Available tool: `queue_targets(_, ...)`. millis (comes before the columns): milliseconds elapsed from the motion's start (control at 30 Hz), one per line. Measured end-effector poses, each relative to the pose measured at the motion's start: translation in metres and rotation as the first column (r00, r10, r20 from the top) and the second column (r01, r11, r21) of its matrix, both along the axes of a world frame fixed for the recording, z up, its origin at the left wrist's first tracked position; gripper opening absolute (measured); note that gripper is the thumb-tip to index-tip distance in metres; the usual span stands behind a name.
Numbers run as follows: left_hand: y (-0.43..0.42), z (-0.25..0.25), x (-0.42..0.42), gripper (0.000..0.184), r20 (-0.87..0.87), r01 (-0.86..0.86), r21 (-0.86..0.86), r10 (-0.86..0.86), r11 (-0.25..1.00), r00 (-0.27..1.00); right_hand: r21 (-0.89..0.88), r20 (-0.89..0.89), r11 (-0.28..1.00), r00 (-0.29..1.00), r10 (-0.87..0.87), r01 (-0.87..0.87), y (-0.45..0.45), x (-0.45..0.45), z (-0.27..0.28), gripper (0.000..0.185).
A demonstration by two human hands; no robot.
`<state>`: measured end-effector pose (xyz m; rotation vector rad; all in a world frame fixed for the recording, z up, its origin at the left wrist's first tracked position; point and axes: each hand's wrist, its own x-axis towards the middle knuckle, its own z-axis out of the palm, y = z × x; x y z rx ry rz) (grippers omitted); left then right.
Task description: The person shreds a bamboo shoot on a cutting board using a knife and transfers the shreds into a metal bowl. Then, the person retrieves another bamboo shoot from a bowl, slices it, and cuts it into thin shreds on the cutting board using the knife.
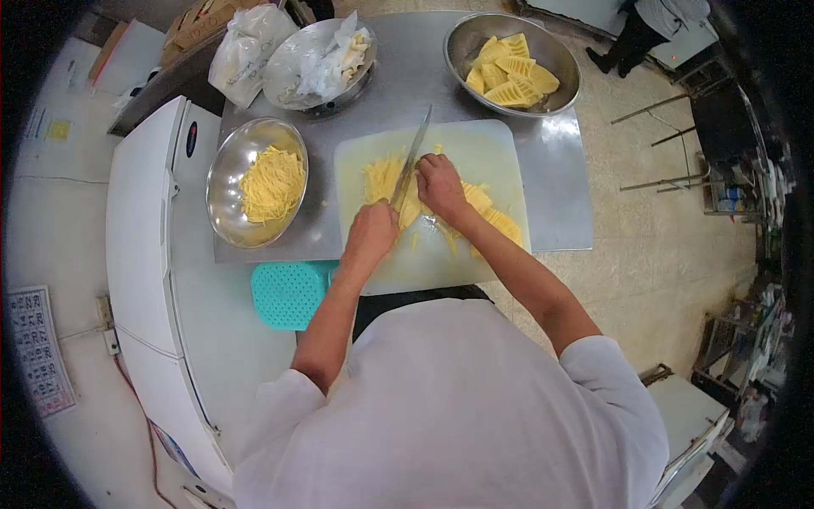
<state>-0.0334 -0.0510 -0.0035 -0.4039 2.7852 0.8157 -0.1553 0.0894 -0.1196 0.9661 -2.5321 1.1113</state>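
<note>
My left hand (372,232) is closed round the handle of a long kitchen knife (413,158), whose blade points away from me over the white cutting board (356,271). Just right of the blade, my right hand (442,185) has its fingers curled down on a yellow bamboo shoot piece (410,209), mostly hidden under hand and blade. Left of the knife lie thin bamboo shoot shreds (378,176). More sliced bamboo shoot (500,224) is spread beside and under my right forearm.
A steel bowl (222,200) of shreds stands left. A larger bowl (572,81) with bamboo shoot pieces is at the back right. Another bowl (284,72) holds a plastic bag. A turquoise perforated stool (288,295) and white fridge (140,229) flank the steel table (555,187). A person (649,34) stands beyond.
</note>
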Motion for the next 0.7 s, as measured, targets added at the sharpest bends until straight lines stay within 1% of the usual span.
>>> queue_targets(33,-0.004,0.011,-0.002,0.031,-0.017,0.021,-0.034,-0.021,0.999,1.0,0.0,-0.003,1.0,1.0,0.007,-0.007,0.002,0.001,0.002,0.018)
queue_targets(67,-0.005,0.013,0.003,0.031,-0.021,0.017,-0.037,-0.018,0.999,1.0,-0.004,-0.058,1.0,0.998,-0.011,0.011,0.005,0.003,0.004,0.019)
queue_targets(100,-0.006,0.014,0.011,0.031,-0.01,-0.008,-0.049,0.008,0.999,1.0,-0.012,-0.112,0.999,0.993,-0.035,0.034,0.006,0.004,0.006,0.02)
queue_targets(133,-0.006,0.015,0.016,0.032,0.006,-0.026,-0.061,0.026,0.998,1.0,-0.016,-0.108,0.999,0.993,-0.044,0.043,0.005,0.006,0.006,0.02)
queue_targets(233,-0.003,-0.018,0.01,0.03,0.048,0.008,-0.018,-0.007,1.0,0.999,0.024,-0.061,0.997,0.996,-0.066,0.067,0.005,0.014,0.003,0.019)
queue_targets(267,-0.008,-0.025,0.014,0.03,0.05,0.009,-0.018,-0.008,1.0,0.999,0.026,-0.099,0.997,0.992,-0.073,0.076,0.002,0.015,0.002,0.017)
queue_targets(300,-0.007,-0.001,0.013,0.029,0.057,0.029,-0.029,-0.027,0.999,0.998,0.028,-0.141,0.996,0.986,-0.085,0.09,0.002,0.013,0.002,0.015)
queue_targets(333,-0.004,0.013,0.015,0.029,0.072,0.046,-0.037,-0.044,0.998,0.996,0.033,-0.136,0.995,0.987,-0.088,0.093,0.005,0.015,0.001,0.015)
queue_targets(400,-0.003,0.018,0.027,0.028,0.073,0.041,-0.03,-0.039,0.999,0.997,0.12,-0.096,0.989,0.992,-0.076,0.088,0.002,0.013,0.003,0.021)
queue_targets(433,-0.004,0.019,0.031,0.028,0.077,0.033,-0.026,-0.031,0.999,0.997,0.113,-0.095,0.99,0.993,-0.075,0.085,-0.001,0.012,0.005,0.021)
queue_targets(467,-0.005,0.006,0.028,0.028,0.08,0.032,-0.03,-0.029,0.999,0.996,0.104,-0.111,0.991,0.991,-0.075,0.087,0.0,0.011,0.006,0.02)
queue_targets(500,-0.005,-0.019,0.023,0.027,0.051,0.058,-0.057,-0.055,0.997,0.997,0.099,-0.122,0.991,0.99,-0.075,0.088,0.002,0.014,0.006,0.019)
queue_targets(567,-0.003,-0.024,0.024,0.026,0.02,0.085,-0.079,-0.084,0.993,0.996,0.095,-0.122,0.992,0.99,-0.07,0.082,0.001,0.017,0.003,0.019)
queue_targets(633,-0.004,0.01,0.028,0.024,0.06,0.053,-0.037,-0.05,0.998,0.997,0.088,-0.132,0.992,0.988,-0.073,0.086,0.004,0.013,0.002,0.018)
queue_targets(700,-0.004,0.01,0.035,0.024,0.066,0.058,-0.043,-0.056,0.997,0.996,0.13,-0.128,0.987,0.989,-0.079,0.096,0.0,0.013,0.002,0.017)
